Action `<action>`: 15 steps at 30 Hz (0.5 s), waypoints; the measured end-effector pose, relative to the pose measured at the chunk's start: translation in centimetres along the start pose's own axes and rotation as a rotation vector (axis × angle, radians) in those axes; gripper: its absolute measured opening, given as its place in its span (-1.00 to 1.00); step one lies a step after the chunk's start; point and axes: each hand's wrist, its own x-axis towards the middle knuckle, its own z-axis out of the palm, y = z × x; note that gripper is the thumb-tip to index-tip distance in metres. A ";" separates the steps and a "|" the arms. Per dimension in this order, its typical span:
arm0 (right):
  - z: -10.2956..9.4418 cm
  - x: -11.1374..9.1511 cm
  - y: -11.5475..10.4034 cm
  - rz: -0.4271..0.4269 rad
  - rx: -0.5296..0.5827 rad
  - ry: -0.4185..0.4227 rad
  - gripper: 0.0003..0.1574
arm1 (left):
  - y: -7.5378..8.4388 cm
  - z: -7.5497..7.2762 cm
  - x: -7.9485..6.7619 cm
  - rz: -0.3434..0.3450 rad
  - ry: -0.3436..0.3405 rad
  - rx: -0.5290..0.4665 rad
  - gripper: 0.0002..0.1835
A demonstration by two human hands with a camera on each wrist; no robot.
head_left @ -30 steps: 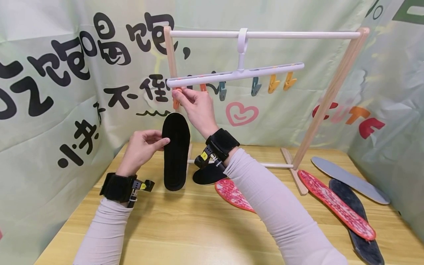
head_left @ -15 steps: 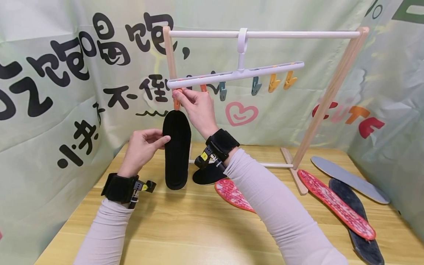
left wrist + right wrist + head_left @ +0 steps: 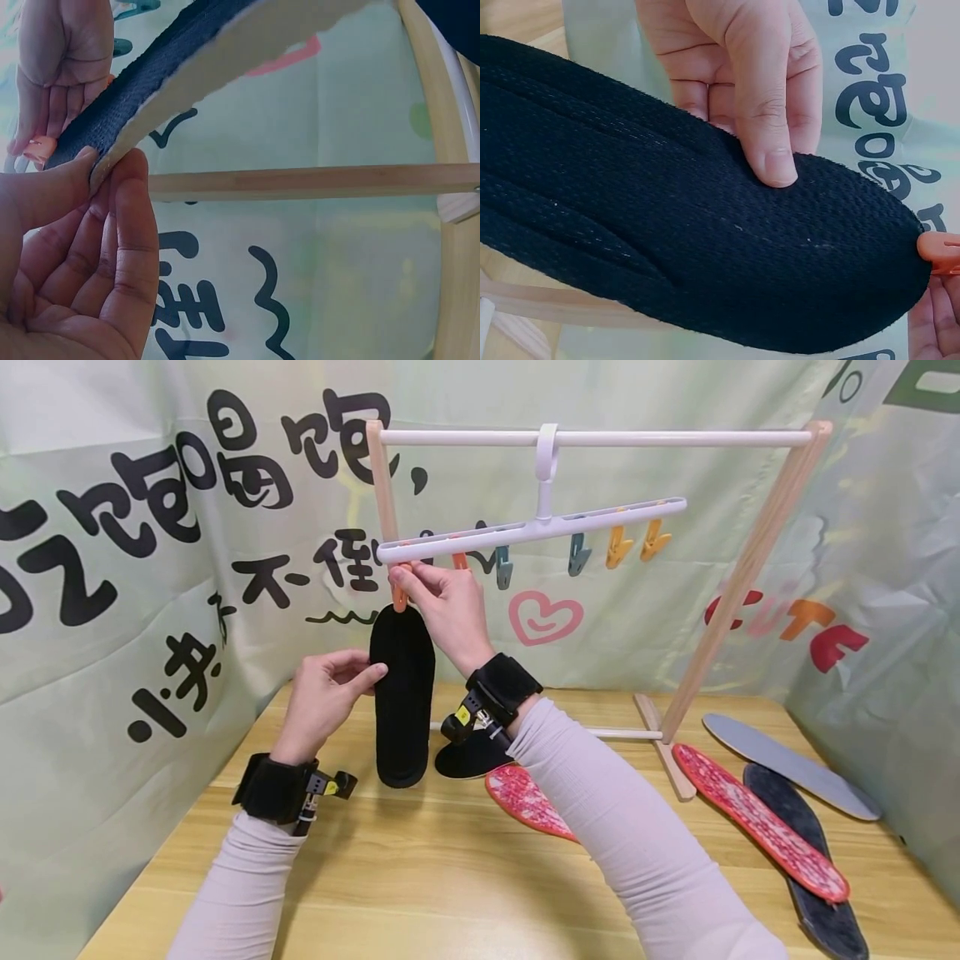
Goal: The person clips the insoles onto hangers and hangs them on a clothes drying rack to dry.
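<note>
Above a wood-grain worktop (image 3: 390,877) walled by printed green cloth (image 3: 630,639), the left hand (image 3: 321,700) pinches a black insole (image 3: 402,710) upright beneath a hanger (image 3: 542,529); the right hand (image 3: 452,612) pinches an orange clip (image 3: 401,599) at the insole's tip.

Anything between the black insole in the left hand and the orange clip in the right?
Nothing visible. The top end of the black insole, pinched by the left hand, meets the tip of the orange clip in the right hand.
</note>
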 end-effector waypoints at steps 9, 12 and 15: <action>-0.1 -0.2 0.0 -0.004 -0.029 -0.005 -0.63 | 0.3 0.3 -0.1 0.009 0.030 0.022 -0.65; -0.1 -0.2 0.0 -0.009 -0.029 -0.007 -0.64 | 0.3 0.4 -0.1 0.012 0.032 0.017 -0.65; -0.1 -0.2 0.0 -0.010 -0.025 -0.011 -0.64 | 0.4 0.5 -0.1 0.018 0.035 0.014 -0.65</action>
